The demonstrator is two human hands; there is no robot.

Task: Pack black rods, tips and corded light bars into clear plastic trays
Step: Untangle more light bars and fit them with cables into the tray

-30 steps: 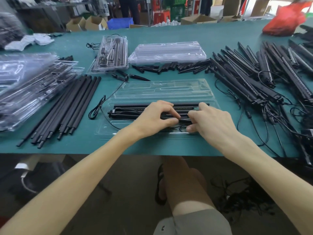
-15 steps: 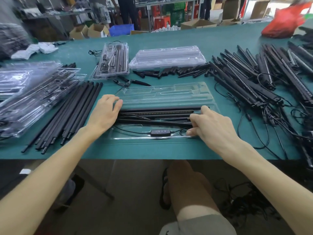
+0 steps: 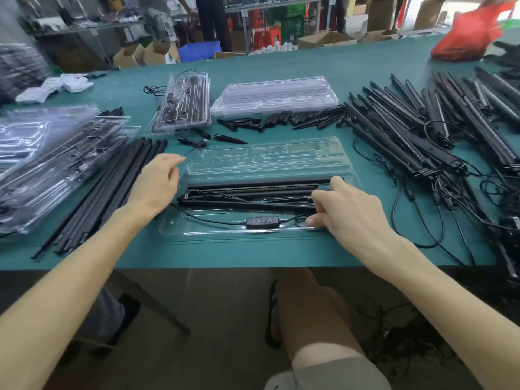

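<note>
Filling the clear plastic tray (image 3: 267,164) at frame centre looks part done: black corded light bars (image 3: 253,190) lie inside, right hand (image 3: 349,209) fingers clamped on their right end, left hand (image 3: 154,181) fingers loose, empty. Long black rods (image 3: 112,187) lower left and pointed black tips (image 3: 281,121) above are not yet packed.

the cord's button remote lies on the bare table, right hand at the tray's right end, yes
Not quite. The head view shows the button remote lying inside the clear tray, not on the bare table. The right hand is at the tray's right end.
</note>
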